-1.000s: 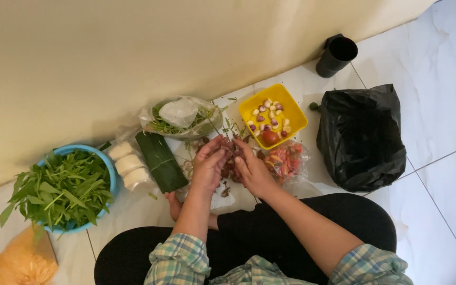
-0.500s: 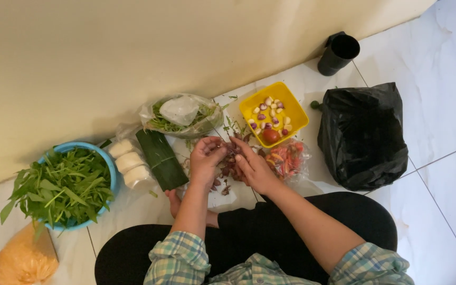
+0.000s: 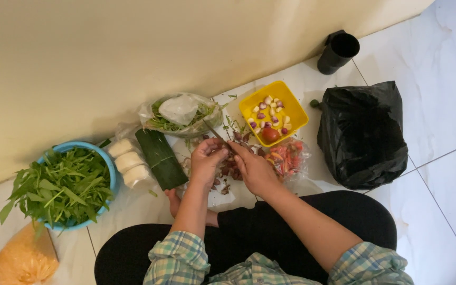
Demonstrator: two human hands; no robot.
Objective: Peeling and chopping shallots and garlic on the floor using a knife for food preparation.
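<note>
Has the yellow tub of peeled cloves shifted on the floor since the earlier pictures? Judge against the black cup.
No. The yellow tub keeps its spot left of and below the black cup.

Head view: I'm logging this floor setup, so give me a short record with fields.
left hand: pinches a small item, too small to identify
right hand: holds a thin knife
yellow container: peeled cloves, one red piece
blue bowl: leafy greens
black bag: right of the yellow container
black cup: by the wall

Black bag (image 3: pixel 362 134), clear bags (image 3: pixel 180 113) floorward.
</note>
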